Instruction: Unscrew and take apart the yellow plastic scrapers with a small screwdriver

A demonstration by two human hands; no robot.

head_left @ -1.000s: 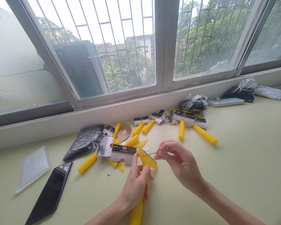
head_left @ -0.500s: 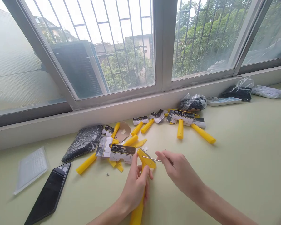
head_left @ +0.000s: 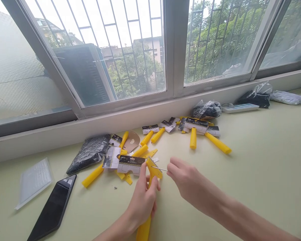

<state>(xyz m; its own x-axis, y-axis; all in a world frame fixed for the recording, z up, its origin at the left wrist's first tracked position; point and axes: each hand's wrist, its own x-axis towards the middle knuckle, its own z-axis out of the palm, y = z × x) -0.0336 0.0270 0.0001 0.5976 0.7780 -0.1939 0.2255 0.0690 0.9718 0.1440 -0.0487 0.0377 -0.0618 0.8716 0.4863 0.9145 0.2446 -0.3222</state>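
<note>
My left hand (head_left: 143, 201) is closed around a yellow scraper (head_left: 154, 171), gripping it just below its wide head. The handle slants down toward the bottom edge. A thin metal rod (head_left: 159, 168), its rear end hidden in the fingers, is pinched in my right hand (head_left: 184, 175). The tip of the rod meets the face of the scraper's head; whether it sits in a screw is too small to tell. Left of my left hand, a small metal screw (head_left: 115, 187) lies on the table.
Yellow scraper parts and printed cards (head_left: 131, 164) lie in a heap beyond my hands, with more yellow handles (head_left: 218, 143) to the right. A black plastic bag (head_left: 89, 154), a phone (head_left: 52, 207) and a clear packet (head_left: 35, 182) are at left. A windowsill (head_left: 110, 125) bounds the table (head_left: 253, 160).
The scraper and my left hand have shifted slightly left. My right hand has turned about the rod, its knuckles now more on top. The rod still touches the scraper's head.
</note>
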